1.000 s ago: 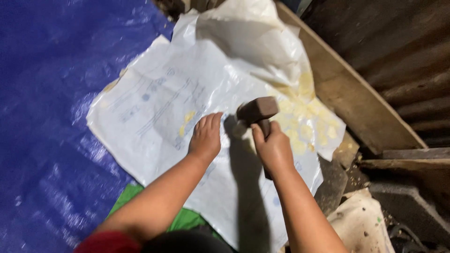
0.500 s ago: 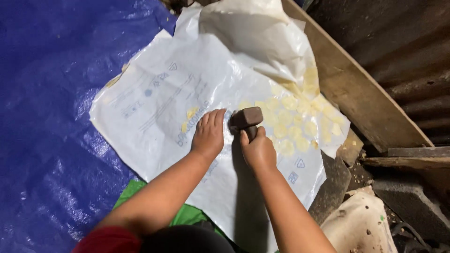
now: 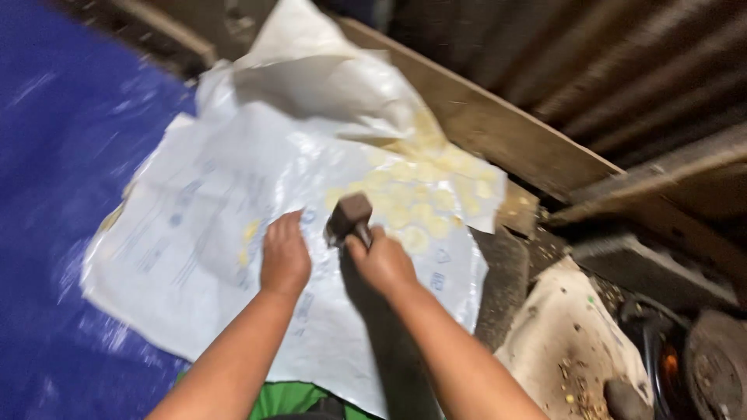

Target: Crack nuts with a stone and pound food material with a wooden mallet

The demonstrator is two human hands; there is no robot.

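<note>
My right hand (image 3: 381, 263) grips the handle of a small hammer (image 3: 348, 217), whose dark blocky head hangs just above a white plastic sack (image 3: 233, 179) spread on the ground. Pale yellow flat pieces (image 3: 424, 206) lie under or on the sack to the right of the hammer head. My left hand (image 3: 284, 255) rests flat on the sack, palm down, just left of the hammer. The picture is blurred by motion.
A blue tarp (image 3: 54, 194) covers the ground at the left. A wooden beam (image 3: 498, 132) runs diagonally behind the sack, with corrugated metal beyond. A dirty pale cloth (image 3: 568, 342) and dark round objects lie at the lower right. Green cloth (image 3: 288, 400) shows near my body.
The hammer head has come down and towards my left hand from where it was raised. My view has swung, so the sack sits further left. My left hand stays pressed on the sack.
</note>
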